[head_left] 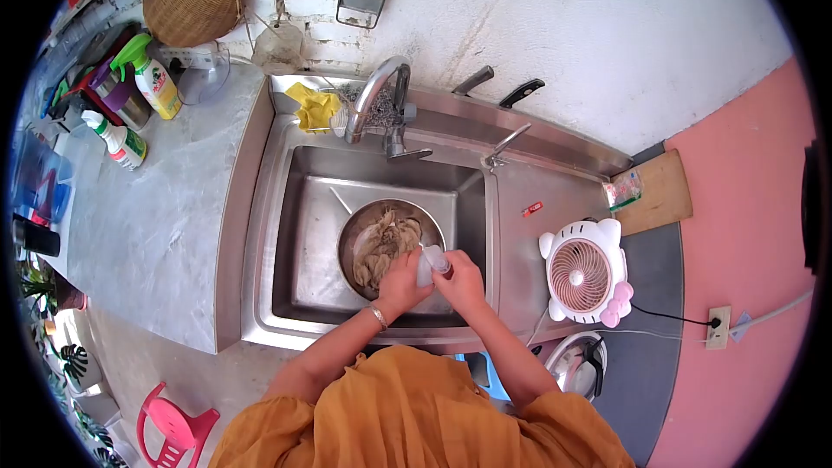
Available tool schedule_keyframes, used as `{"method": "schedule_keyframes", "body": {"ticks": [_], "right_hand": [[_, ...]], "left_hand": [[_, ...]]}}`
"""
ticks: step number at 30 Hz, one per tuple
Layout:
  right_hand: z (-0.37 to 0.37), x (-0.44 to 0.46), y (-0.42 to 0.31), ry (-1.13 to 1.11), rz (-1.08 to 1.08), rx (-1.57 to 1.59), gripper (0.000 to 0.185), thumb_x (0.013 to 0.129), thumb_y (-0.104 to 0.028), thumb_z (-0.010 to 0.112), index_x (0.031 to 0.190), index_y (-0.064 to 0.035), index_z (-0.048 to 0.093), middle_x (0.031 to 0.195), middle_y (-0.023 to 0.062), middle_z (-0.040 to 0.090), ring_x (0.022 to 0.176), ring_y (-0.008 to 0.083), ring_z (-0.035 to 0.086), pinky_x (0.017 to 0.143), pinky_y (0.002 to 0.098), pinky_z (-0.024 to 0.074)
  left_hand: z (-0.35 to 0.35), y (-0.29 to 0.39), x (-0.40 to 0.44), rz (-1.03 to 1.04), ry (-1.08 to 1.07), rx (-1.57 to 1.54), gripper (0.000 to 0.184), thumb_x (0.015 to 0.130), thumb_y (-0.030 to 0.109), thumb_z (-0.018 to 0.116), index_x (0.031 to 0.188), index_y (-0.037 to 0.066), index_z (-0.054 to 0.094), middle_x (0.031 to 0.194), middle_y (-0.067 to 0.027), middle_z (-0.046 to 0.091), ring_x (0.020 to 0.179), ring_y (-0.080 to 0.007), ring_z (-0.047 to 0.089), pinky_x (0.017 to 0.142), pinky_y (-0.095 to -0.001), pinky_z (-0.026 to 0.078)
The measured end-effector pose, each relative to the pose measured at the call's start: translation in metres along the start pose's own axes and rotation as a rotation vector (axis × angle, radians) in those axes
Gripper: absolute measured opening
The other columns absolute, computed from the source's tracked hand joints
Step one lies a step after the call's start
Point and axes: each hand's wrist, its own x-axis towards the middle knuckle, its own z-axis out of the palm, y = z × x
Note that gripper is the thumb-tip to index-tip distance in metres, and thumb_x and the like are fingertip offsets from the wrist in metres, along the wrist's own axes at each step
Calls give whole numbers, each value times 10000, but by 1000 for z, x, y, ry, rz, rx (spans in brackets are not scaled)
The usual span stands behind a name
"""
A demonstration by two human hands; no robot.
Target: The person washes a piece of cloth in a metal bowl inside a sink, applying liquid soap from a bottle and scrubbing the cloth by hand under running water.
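Over the near right rim of a round metal bowl (343,247), my two hands are close together. My left hand (404,286) is closed around a small translucent white container (425,270). My right hand (463,282) is closed at its right end, with the fingers on a pale round part (439,262) that looks like a lid or cap. I cannot make out whether the two parts are joined. Brownish-beige, strip-like pieces of food (381,247) lie in the bowl; their exact kind is unclear. The bowl stands inside the steel sink (303,208).
Behind the sink basin are a faucet (381,104), a yellow cloth (314,107) and two knife handles (498,87). A white fan (579,273) stands right, near a cutting board (654,195) and a metal basin (579,364). Spray bottles (156,82) stand on the left counter (156,208).
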Motion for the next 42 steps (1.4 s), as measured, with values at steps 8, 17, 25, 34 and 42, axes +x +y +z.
{"method": "schedule_keyframes", "body": {"ticks": [8, 17, 25, 34, 42], "right_hand": [[-142, 46, -6, 209, 142, 253, 111, 780, -75, 604, 845, -5, 548, 737, 9, 535, 626, 61, 498, 555, 230, 424], [-216, 139, 62, 247, -94, 34, 160, 726, -96, 609, 824, 8, 539, 731, 43, 503, 636, 102, 468, 590, 241, 404], [-239, 188, 129, 253, -21, -24, 224, 706, -156, 601, 851, 8, 554, 703, 87, 542, 623, 142, 502, 602, 278, 422], [-246, 214, 166, 398, 80, -171, 364, 725, -185, 588, 1024, 9, 518, 787, 129, 598, 725, 220, 577, 669, 332, 458], [-144, 125, 82, 504, -223, -38, 392, 819, -106, 545, 1190, -20, 449, 1138, 132, 471, 1024, 239, 476, 865, 341, 383]], "left_hand": [[-36, -1, -21, 104, 269, -40, 762, 716, 290, 687, 1321, 43, 295, 1222, -189, 447, 1073, -339, 475, 885, -384, 417], [-29, -36, -74, -191, 281, -101, 595, 774, 150, 637, 1281, 24, 353, 1050, -129, 577, 775, -205, 622, 617, -294, 494], [-18, -39, -90, -333, 257, -112, 534, 777, 167, 627, 1250, 68, 398, 1012, -108, 578, 777, -233, 625, 652, -342, 502], [1, -45, -90, -322, 132, 95, 487, 775, 200, 604, 1217, 93, 430, 1046, -151, 555, 867, -311, 583, 728, -390, 484], [18, -59, -71, -325, 58, 160, 414, 769, 163, 584, 1172, 132, 492, 1172, -150, 489, 1036, -332, 504, 848, -392, 453]]}}
